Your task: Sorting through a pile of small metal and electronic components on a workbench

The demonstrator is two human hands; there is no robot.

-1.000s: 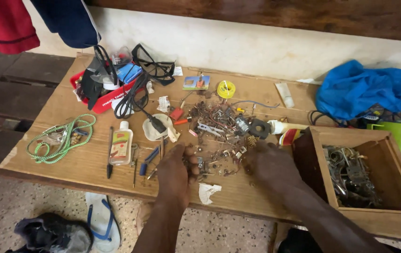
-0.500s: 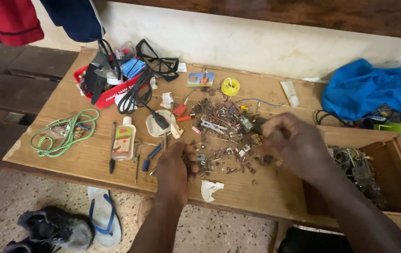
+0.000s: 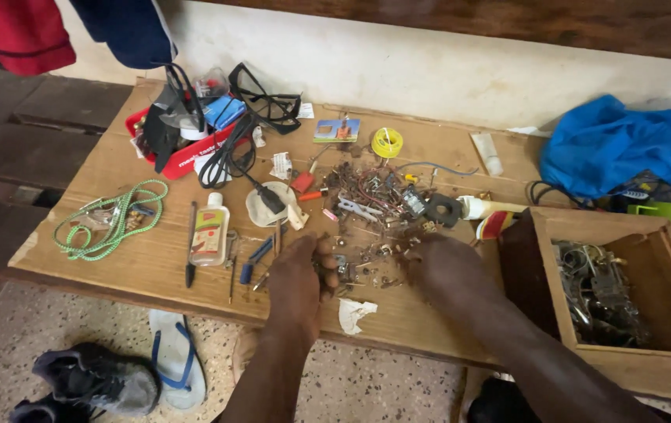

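small metal parts (image 3: pixel 367 254) blurred; shoe (image 3: pixel 92 380) cut off

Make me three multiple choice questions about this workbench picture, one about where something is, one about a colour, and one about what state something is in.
1. Where does the wooden box sit on the table?
A. at its right end
B. at its left end
C. on the floor

2. What colour is the coiled cord at the table's left?
A. red
B. green
C. black

3. How does the small clear bottle stand?
A. upright
B. lying flat
C. inside the box

Answers: 1 A, the box is beside the right hand. 2 B, the cord is green and white. 3 B, the bottle lies on its side, left of the left hand.
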